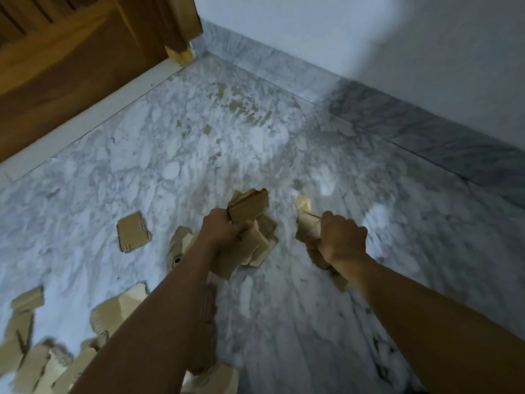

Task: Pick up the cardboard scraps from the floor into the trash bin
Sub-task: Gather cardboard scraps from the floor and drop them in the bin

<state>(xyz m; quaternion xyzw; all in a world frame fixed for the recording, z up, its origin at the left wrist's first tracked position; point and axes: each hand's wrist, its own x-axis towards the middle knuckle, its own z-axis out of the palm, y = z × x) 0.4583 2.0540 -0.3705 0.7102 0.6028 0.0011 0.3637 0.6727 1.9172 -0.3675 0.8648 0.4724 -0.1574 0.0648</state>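
Observation:
My left hand (224,227) is closed around a bundle of brown cardboard scraps (250,207) held above the marble floor. Just to its right, my right hand (342,240) grips a smaller bunch of pale cardboard scraps (304,220) that stick out above and below the fist. A single flat cardboard scrap (133,232) lies on the floor left of my left hand. Several more loose cardboard scraps (42,362) are heaped at the lower left, partly hidden by my left forearm. No trash bin is in view.
A wooden door (71,52) and its pale threshold (93,115) run along the upper left. A white wall (369,38) with a grey marble skirting (426,132) bounds the floor at the back and right. The marble floor (199,132) stretches ahead.

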